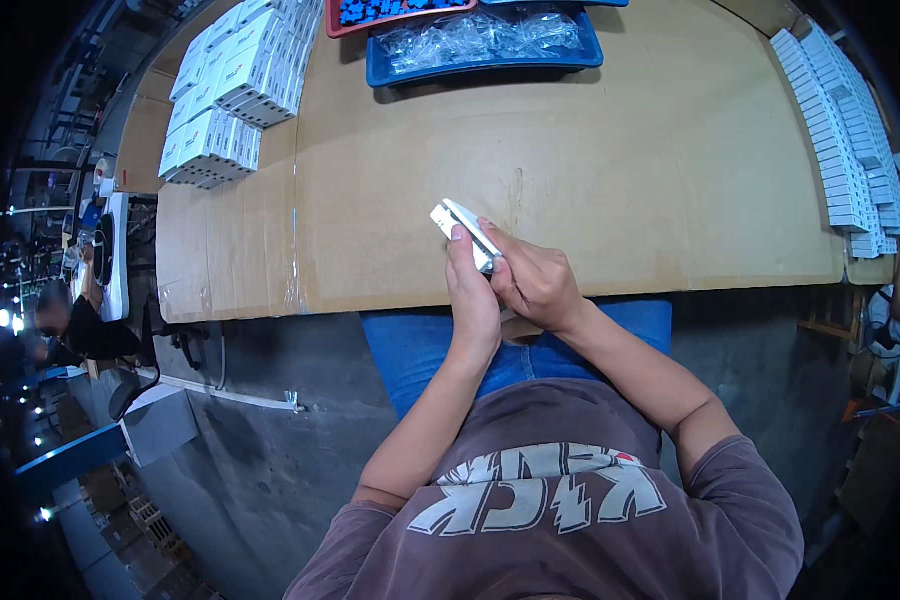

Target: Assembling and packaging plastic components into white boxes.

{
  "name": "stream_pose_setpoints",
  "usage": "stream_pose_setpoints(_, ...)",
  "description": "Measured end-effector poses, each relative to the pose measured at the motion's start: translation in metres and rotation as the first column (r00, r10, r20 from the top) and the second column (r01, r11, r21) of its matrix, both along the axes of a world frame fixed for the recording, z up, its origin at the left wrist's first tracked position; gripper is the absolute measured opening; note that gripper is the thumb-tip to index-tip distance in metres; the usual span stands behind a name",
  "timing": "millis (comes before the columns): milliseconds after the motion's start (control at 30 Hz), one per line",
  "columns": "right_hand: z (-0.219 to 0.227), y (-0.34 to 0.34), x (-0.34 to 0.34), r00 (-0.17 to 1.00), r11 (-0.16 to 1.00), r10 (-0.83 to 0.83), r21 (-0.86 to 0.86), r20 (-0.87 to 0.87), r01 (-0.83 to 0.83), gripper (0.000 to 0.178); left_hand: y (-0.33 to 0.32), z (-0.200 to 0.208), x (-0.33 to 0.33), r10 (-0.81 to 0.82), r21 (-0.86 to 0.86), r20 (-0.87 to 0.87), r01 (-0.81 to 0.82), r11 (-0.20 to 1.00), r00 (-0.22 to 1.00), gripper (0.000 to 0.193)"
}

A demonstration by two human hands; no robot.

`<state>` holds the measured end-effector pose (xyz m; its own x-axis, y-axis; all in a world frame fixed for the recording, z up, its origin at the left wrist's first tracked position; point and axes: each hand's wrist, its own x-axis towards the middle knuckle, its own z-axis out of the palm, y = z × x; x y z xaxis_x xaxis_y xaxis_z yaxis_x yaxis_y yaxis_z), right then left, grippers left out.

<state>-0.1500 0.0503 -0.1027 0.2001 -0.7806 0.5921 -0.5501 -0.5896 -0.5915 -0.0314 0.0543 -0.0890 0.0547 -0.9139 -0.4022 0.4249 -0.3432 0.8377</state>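
Close to the table's near edge, a small white plastic case (pixel 475 231) is held between both hands, tilted up and away to the left. A dark gap runs along its length between two white parts. My left hand (pixel 474 305) is closed round its near left side, with the thumb lying along it. My right hand (pixel 542 284) grips its right side, thumb and fingers pressed against the lower end. That lower end is partly hidden by my fingers.
Brown cardboard covers the table (pixel 570 170). White boxes (pixel 220 100) are stacked at the far left, and stacked white pieces (pixel 840 130) line the right edge. At the back stand a blue tray (pixel 485 72) of clear plastic parts and a red tray (pixel 345 28) of small blue pieces. A person (pixel 95 320) sits at left.
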Motion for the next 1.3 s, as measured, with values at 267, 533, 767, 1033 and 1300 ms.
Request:
stream_pose_setpoints(267,0.016,-0.008,-0.006,0.937,0.958,0.142,0.195,0.318,-0.211,0.042,-0.016,0.006,0.023,-0.075,-0.085,-0.022,0.073,0.994,0.997,0.056)
stream_pose_setpoints(533,0.038,-0.009,-0.018,0.629,0.475,-0.278,0.673,0.726,-0.567,0.049,-0.019,0.009,0.037,-0.18,-0.516,0.489,0.45,0.729,0.853,0.113)
stream_pose_setpoints(767,0.031,-0.006,-0.008,0.616,0.643,-0.197,0.575,0.762,-0.506,0.054,-0.013,0.002,0.021,-0.14,-0.423,0.17,0.2,0.884,0.975,0.1)
stream_pose_setpoints(1033,0.032,0.002,0.003,0.919,0.929,0.029,0.328,0.393,-0.169,0.06,-0.015,0.023,0.006,-0.096,-0.397,0.063,0.113,0.911,0.993,0.092)
stream_pose_setpoints(1300,0.026,0.009,0.011,0.935,0.987,0.057,0.119,0.35,-0.105,0.053,-0.008,0.032,-0.004,-0.055,-0.465,0.156,0.122,0.877,0.986,0.106)
